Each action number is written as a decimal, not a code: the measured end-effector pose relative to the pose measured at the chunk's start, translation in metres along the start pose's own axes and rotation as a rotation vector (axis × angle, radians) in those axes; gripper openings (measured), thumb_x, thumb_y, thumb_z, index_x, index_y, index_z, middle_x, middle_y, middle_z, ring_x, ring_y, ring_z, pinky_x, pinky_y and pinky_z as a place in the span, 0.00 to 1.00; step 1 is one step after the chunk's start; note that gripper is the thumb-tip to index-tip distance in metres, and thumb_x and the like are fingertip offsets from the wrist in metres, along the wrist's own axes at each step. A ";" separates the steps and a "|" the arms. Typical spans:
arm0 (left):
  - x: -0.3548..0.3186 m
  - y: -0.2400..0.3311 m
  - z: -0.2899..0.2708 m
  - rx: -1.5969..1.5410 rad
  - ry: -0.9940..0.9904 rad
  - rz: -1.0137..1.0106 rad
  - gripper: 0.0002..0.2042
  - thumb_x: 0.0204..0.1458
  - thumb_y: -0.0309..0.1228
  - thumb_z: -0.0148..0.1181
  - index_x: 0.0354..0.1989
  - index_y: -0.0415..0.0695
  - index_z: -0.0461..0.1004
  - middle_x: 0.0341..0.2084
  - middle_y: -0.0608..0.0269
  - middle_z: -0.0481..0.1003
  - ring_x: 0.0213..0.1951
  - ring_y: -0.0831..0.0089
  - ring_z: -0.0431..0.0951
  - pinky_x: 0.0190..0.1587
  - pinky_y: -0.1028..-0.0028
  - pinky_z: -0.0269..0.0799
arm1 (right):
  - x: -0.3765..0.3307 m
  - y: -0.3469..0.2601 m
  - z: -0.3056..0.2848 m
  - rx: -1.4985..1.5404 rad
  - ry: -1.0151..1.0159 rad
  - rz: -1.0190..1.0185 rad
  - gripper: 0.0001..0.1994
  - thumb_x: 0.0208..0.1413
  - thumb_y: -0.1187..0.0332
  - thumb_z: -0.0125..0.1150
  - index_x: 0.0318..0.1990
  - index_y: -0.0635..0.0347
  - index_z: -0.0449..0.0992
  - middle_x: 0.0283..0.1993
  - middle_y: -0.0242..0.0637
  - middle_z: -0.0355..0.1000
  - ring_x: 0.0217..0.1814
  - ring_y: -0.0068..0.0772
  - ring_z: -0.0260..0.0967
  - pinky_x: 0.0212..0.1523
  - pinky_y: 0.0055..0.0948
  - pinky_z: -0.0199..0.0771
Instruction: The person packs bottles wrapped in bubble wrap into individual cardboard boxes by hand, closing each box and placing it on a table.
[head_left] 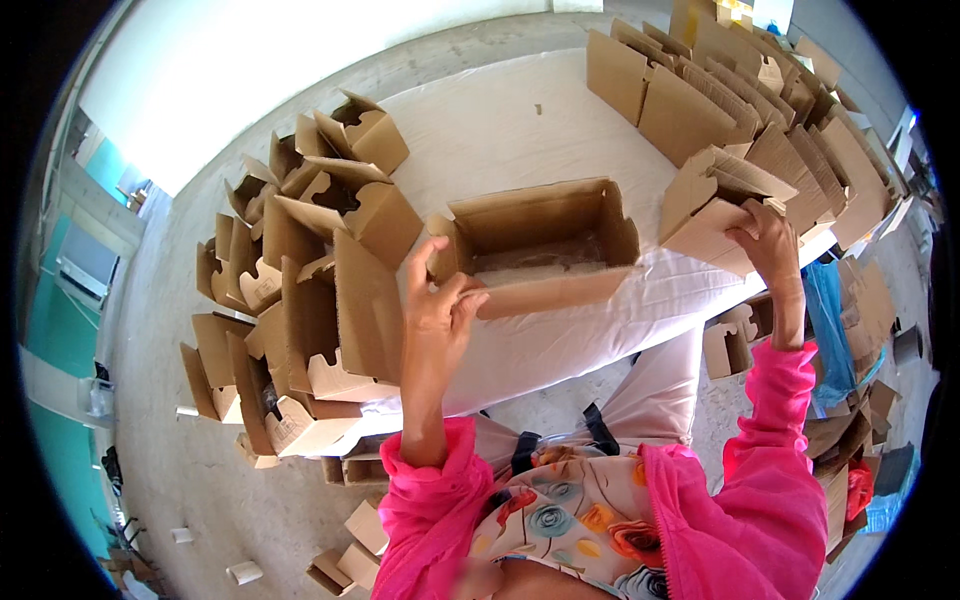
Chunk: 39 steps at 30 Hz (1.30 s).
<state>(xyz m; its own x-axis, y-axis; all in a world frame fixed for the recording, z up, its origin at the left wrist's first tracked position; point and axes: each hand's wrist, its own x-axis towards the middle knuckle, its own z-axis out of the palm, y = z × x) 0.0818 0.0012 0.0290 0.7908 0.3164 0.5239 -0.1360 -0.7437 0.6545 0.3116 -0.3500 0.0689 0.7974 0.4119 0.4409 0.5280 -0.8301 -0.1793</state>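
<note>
An open cardboard box (560, 292) stands upright in front of me, with crumpled clear plastic film (560, 250) on its bottom. My left hand (440, 295) is at the box's near left corner, index finger raised and fingers apart. It seems to touch the box's edge without gripping it. Over to the right, my right hand (770, 240) pinches the near upper edge of a smaller-looking, partly flattened cardboard box (706, 212). The thumb lies on its near side; some fingertips are hidden behind the panel.
Several opened boxes (385, 225) crowd the left of the white-covered table (480, 110). Rows of partly folded boxes (690, 105) fill the back right. Below the table's right end lie more boxes (728, 350) and blue plastic (828, 320). Cartons (365, 525) lie on the floor.
</note>
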 end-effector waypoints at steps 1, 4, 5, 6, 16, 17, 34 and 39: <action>0.003 -0.003 0.004 0.007 0.042 -0.018 0.08 0.47 0.26 0.65 0.33 0.36 0.76 0.58 0.54 0.56 0.49 0.67 0.70 0.33 0.73 0.76 | -0.002 0.000 -0.001 0.038 -0.058 0.031 0.17 0.45 0.65 0.68 0.43 0.57 0.76 0.42 0.44 0.76 0.43 0.45 0.75 0.42 0.39 0.73; 0.022 -0.005 0.012 -0.055 0.211 -0.049 0.08 0.49 0.25 0.64 0.35 0.34 0.75 0.55 0.56 0.57 0.48 0.67 0.69 0.32 0.76 0.79 | -0.016 -0.019 -0.007 0.390 -0.016 -0.112 0.11 0.43 0.73 0.68 0.35 0.62 0.76 0.36 0.43 0.75 0.36 0.43 0.75 0.37 0.36 0.73; 0.031 -0.007 0.014 -0.052 0.265 -0.045 0.08 0.49 0.25 0.63 0.35 0.34 0.75 0.54 0.56 0.57 0.48 0.67 0.69 0.32 0.77 0.79 | -0.020 -0.028 -0.011 0.493 -0.018 -0.182 0.10 0.43 0.75 0.68 0.34 0.64 0.75 0.35 0.43 0.74 0.36 0.43 0.74 0.37 0.35 0.73; 0.040 -0.012 0.017 -0.061 0.324 -0.030 0.10 0.49 0.26 0.64 0.37 0.33 0.74 0.53 0.57 0.56 0.48 0.67 0.69 0.31 0.75 0.80 | -0.023 -0.045 -0.020 0.463 -0.026 -0.293 0.08 0.43 0.77 0.67 0.33 0.65 0.75 0.32 0.42 0.73 0.35 0.42 0.74 0.38 0.33 0.74; 0.155 -0.049 0.072 -0.110 0.219 0.160 0.10 0.44 0.24 0.63 0.35 0.34 0.74 0.49 0.50 0.59 0.50 0.55 0.66 0.50 0.64 0.66 | -0.033 -0.166 -0.011 0.284 0.007 -0.762 0.09 0.43 0.70 0.63 0.34 0.61 0.75 0.29 0.41 0.71 0.34 0.40 0.73 0.32 0.33 0.73; 0.160 -0.062 0.079 0.048 0.190 0.280 0.10 0.43 0.24 0.63 0.34 0.34 0.74 0.49 0.50 0.59 0.50 0.55 0.67 0.49 0.64 0.67 | -0.030 -0.167 -0.015 0.344 0.030 -0.764 0.10 0.45 0.69 0.63 0.35 0.61 0.76 0.31 0.42 0.72 0.35 0.41 0.73 0.33 0.34 0.73; 0.168 -0.068 0.116 -0.105 0.148 0.251 0.08 0.40 0.16 0.64 0.27 0.42 0.74 0.57 0.51 0.55 0.40 0.69 0.72 0.43 0.71 0.70 | 0.221 -0.174 0.112 -0.113 -0.998 -0.458 0.25 0.52 0.60 0.55 0.59 0.52 0.69 0.55 0.38 0.72 0.55 0.40 0.69 0.52 0.40 0.67; 0.168 -0.048 0.122 -0.140 0.082 0.195 0.09 0.41 0.17 0.64 0.29 0.44 0.72 0.59 0.46 0.55 0.55 0.46 0.65 0.53 0.62 0.68 | 0.236 -0.146 0.174 0.026 -0.940 -0.280 0.19 0.52 0.57 0.55 0.52 0.45 0.76 0.52 0.35 0.75 0.50 0.37 0.72 0.49 0.38 0.69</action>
<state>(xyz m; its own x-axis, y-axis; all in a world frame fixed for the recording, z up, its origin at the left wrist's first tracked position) 0.2939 0.0181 0.0197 0.6910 0.2257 0.6867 -0.3672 -0.7087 0.6024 0.4730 -0.0660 0.0461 0.5441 0.7336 -0.4072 0.7310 -0.6527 -0.1991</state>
